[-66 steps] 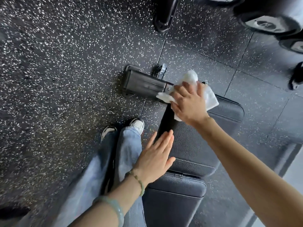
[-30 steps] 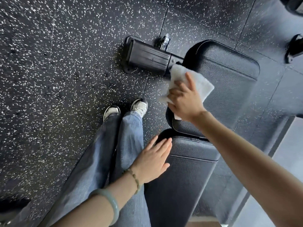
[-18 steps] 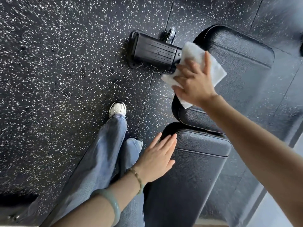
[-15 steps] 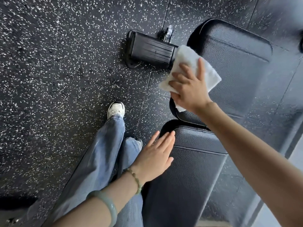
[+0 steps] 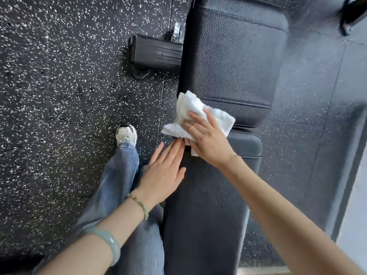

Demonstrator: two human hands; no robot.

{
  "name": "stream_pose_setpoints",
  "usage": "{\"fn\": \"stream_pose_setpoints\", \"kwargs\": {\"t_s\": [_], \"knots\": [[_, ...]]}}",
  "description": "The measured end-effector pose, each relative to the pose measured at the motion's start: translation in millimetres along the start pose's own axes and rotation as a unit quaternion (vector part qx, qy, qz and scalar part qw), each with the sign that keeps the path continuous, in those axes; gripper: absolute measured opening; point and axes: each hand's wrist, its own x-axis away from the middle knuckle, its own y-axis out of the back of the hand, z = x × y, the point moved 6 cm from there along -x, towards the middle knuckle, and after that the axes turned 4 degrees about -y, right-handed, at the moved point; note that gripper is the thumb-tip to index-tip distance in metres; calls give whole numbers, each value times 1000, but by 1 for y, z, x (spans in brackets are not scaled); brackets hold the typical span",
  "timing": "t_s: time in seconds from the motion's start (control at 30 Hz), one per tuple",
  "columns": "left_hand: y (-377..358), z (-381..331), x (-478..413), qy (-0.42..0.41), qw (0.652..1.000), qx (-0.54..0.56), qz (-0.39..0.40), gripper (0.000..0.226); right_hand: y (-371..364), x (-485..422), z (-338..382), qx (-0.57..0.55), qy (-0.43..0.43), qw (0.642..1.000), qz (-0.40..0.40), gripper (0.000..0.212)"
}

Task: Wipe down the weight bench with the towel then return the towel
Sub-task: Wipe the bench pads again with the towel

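The black padded weight bench (image 5: 234, 62) runs from the top of the view down to the bottom, with a gap between its two pads. My right hand (image 5: 208, 141) presses a crumpled white towel (image 5: 190, 108) flat onto the bench's left edge, right at that gap. My left hand (image 5: 164, 171) lies open with straight fingers on the left edge of the near pad (image 5: 206, 211), its fingertips almost touching the towel.
The bench's black foot bar (image 5: 156, 52) with a small wheel juts left onto the speckled rubber floor (image 5: 59, 96). My legs in blue jeans and a white shoe (image 5: 126, 134) stand just left of the bench. A dark piece of equipment (image 5: 349, 14) sits at the top right.
My right hand has dragged the towel back toward me along the bench's left edge, from the far pad to the gap between pads. The left hand stays flat on the near pad.
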Motion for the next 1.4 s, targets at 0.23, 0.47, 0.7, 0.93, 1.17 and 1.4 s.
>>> {"fn": "stream_pose_setpoints", "kwargs": {"t_s": [0.23,0.47,0.7,0.93,1.17,1.4], "knots": [[2,1,0,-12,1000,-26,3,62,1,30,-20,-16,-44,999,-26,41],[3,-2,1,3,1000,-23,8,63,24,101,-78,-41,-198,979,-32,45],[0,-3,3,14,1000,-20,19,66,30,146,-100,-167,-480,854,-110,48],[-5,-7,13,4,1000,-12,10,64,9,70,-13,-209,-318,920,-98,45],[-15,-9,34,-6,1000,8,-6,64,-10,25,6,7,-45,997,67,57],[-22,-18,41,0,1000,12,-14,67,-11,-41,-4,152,133,971,124,54]]}}
